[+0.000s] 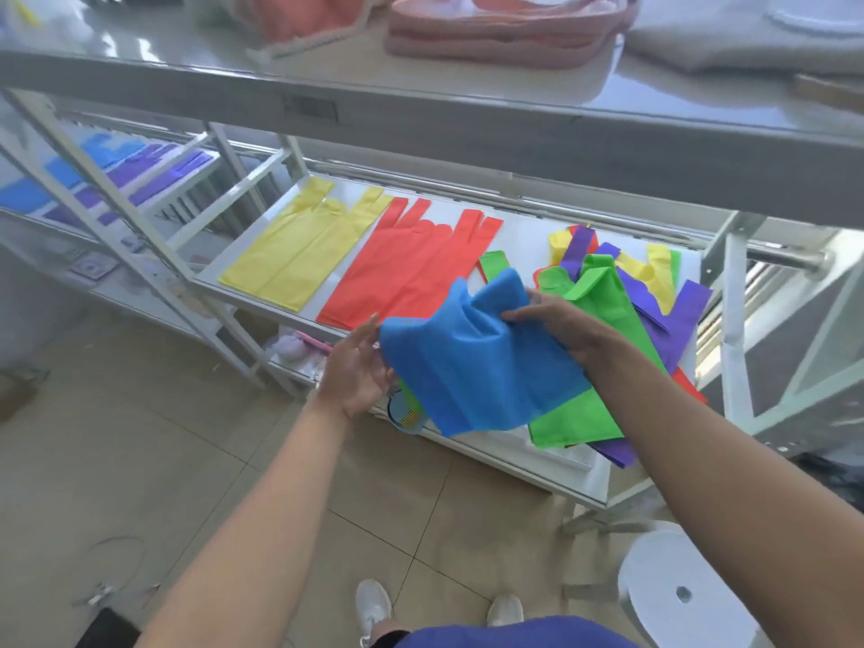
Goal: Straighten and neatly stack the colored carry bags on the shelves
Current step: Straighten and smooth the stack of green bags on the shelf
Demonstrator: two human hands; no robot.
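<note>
A blue carry bag (472, 362) hangs crumpled in the air over the front edge of the white shelf (523, 226). My right hand (556, 327) pinches its upper right part. My left hand (357, 367) touches its left edge with fingers nearly straight. On the shelf lie a flat yellow bag stack (294, 245) at the left and a red bag stack (411, 264) beside it. To the right sits a jumbled pile of green (594, 292), purple (673, 320) and yellow bags, partly under my right arm.
A grey upper shelf (467, 109) overhangs the bags and carries pink folded items (495, 30). Blue and purple bags (117, 175) lie on another rack far left. A white roll (687, 596) stands on the tiled floor at the lower right, near my white shoes.
</note>
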